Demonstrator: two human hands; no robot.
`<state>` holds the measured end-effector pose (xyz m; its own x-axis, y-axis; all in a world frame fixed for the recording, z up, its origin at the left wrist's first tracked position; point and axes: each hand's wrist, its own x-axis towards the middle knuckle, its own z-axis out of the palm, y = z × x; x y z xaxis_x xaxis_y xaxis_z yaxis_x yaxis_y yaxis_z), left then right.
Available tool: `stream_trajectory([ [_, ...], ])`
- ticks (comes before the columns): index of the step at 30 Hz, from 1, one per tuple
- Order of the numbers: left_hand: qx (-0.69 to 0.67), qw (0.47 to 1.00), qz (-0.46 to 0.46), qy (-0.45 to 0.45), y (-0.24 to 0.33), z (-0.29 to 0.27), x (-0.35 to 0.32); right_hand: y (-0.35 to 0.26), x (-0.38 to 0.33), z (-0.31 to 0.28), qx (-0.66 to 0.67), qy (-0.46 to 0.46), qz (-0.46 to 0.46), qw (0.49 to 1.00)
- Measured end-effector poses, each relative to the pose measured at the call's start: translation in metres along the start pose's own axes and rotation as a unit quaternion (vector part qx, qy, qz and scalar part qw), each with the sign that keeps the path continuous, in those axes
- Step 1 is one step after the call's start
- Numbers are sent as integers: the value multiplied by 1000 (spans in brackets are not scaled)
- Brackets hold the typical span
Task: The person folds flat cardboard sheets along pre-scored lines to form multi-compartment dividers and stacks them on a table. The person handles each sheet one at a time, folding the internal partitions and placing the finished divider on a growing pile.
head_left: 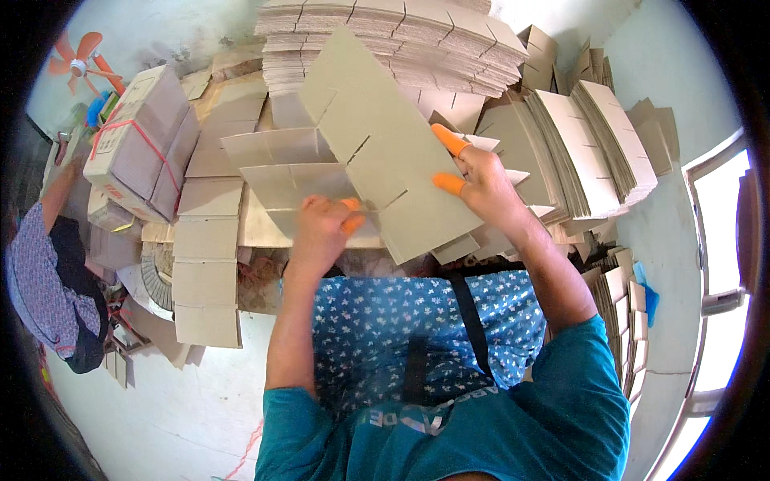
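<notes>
A long slotted cardboard sheet stands tilted in front of me, its slots cut across the face. My right hand grips its right edge, with orange covers on thumb and finger. Shorter cardboard divider strips cross the sheet and stick out on its left; other ends show on the right, partly hidden. My left hand, also with orange fingertip covers, is closed in a pinch on the nearest strip, close to the sheet's lower left edge. That hand is slightly blurred.
Stacks of slotted cardboard rise at the back, with more stacked sheets at the right. A row of cardboard pieces hangs over the table's front on the left. Beyond are a strapped carton, an orange fan and another person's sleeve.
</notes>
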<state>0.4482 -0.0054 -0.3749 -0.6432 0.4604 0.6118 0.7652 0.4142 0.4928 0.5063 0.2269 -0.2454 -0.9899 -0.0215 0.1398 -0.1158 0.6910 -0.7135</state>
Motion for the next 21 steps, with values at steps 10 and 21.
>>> stream_trajectory([
  [10,304,951,-47,20,-114,-25,89,5,3,5,-77,-11,-102,992],
  [21,299,941,-129,-94,-128,-10,99,-4,-2,-5,-45,-17,-56,997],
])
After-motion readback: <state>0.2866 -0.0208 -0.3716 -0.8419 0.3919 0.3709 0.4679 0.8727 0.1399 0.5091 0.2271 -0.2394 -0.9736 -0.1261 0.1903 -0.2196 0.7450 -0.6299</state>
